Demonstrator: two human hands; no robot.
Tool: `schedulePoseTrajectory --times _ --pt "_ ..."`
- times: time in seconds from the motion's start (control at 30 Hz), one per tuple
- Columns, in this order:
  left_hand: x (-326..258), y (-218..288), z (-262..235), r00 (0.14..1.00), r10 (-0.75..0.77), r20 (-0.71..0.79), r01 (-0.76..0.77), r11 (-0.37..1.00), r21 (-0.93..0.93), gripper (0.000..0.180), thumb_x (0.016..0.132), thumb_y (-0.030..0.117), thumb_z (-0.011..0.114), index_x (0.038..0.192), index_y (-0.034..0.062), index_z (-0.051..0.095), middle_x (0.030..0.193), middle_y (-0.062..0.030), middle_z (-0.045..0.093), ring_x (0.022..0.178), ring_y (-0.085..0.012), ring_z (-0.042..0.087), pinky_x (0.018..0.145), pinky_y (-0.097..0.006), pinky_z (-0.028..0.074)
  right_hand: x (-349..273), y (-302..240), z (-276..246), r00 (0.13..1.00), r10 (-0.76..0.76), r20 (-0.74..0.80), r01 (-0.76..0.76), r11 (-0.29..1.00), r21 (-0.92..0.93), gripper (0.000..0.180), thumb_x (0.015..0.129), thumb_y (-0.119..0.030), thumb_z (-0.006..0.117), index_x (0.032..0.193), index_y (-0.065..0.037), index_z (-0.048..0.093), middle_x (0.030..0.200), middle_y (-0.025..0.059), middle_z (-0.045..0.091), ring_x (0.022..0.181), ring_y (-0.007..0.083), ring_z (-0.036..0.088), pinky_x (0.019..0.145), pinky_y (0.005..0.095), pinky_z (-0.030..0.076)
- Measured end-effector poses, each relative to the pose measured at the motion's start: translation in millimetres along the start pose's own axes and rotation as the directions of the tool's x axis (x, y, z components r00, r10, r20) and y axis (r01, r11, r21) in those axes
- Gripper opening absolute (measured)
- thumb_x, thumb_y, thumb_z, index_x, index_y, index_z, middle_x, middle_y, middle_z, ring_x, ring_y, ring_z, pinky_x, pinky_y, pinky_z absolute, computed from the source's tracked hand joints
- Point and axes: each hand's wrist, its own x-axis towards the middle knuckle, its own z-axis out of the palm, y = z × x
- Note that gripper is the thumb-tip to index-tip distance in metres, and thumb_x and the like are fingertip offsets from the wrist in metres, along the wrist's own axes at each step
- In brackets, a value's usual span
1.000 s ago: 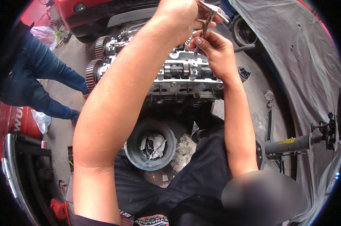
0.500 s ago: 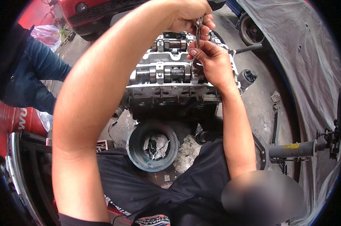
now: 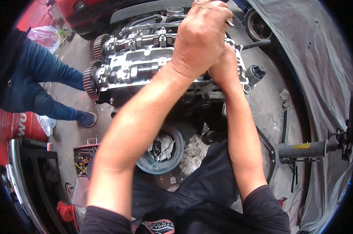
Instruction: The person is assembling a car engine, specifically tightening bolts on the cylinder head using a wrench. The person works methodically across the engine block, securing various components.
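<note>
An engine cylinder head (image 3: 137, 66) with two camshafts and toothed pulleys (image 3: 91, 78) lies below me on the ground. My left hand (image 3: 201, 37) is closed in a fist above its right end, around a metal tool (image 3: 230, 23) of which only a short silver tip shows. My right hand (image 3: 223, 66) is pressed right under and behind the left one. Its fingers are hidden, so I cannot tell what it grips. Both forearms reach up from the lower edge and cover much of the head's right half.
A person in blue jeans (image 3: 40, 85) stands at the left. A red car (image 3: 94, 11) is at the top, and a round tub with rags (image 3: 161, 152) near my knees. A tray of wires (image 3: 83, 158), a red drum (image 3: 16, 124), a strut (image 3: 305, 149) and a grey cover (image 3: 320, 78) surround me.
My hands, held slightly apart on the tool before, have come together into one clasp. The view has shifted, so the cylinder head's pulleys show again at the left.
</note>
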Motion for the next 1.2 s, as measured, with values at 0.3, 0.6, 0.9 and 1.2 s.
schedulePoseTrajectory --times 0.3,0.6,0.9,1.2 --pt "-4.0 21.2 5.7 0.685 -0.713 0.148 0.641 0.494 -0.588 0.025 0.102 0.01 0.065 0.123 -0.0045 0.067 0.126 -0.0123 0.071 0.111 -0.0154 0.066 0.098 -0.028 0.05 5.3 5.6 -4.4 0.995 0.098 -0.007 -0.096 0.981 0.166 0.019 0.099 -0.008 0.067 0.11 0.006 0.072 0.094 0.0079 0.076 0.085 0.0099 0.067 0.077 0.0277 0.054" --pt "5.6 30.0 -37.0 0.763 -0.576 0.294 0.63 0.561 -0.537 0.022 0.104 0.019 0.063 0.115 0.0037 0.074 0.112 -0.0075 0.075 0.096 -0.0122 0.069 0.088 -0.029 0.056 -21.7 -16.9 -14.2 0.974 0.215 0.073 -0.225 0.866 0.446 0.015 0.094 -0.005 0.074 0.106 0.004 0.072 0.092 0.0058 0.074 0.086 0.0129 0.07 0.081 0.0268 0.056" --pt "-7.0 26.4 -28.6 0.524 -0.748 0.408 0.573 -0.046 -0.818 0.043 0.112 0.033 0.043 0.12 -0.0056 0.058 0.116 -0.0273 0.069 0.094 -0.0313 0.07 0.088 -0.039 0.059 -26.8 -12.9 -8.2 0.98 0.198 0.038 -0.2 0.936 0.289 0.016 0.094 -0.007 0.075 0.108 0.002 0.073 0.095 0.0033 0.074 0.087 0.0097 0.066 0.081 0.0265 0.053" --pt "43.0 -29.3 1.9 0.051 -0.578 0.814 0.94 -0.249 -0.236 0.042 0.113 0.032 0.035 0.102 -0.0013 0.057 0.075 -0.0107 0.064 0.057 -0.0201 0.057 0.066 -0.045 0.056 -28.9 -1.9 -1.8 0.975 0.22 -0.014 -0.202 0.918 0.341 0.017 0.09 -0.009 0.078 0.104 0.001 0.076 0.089 0.0037 0.077 0.079 0.0099 0.065 0.078 0.0272 0.052"
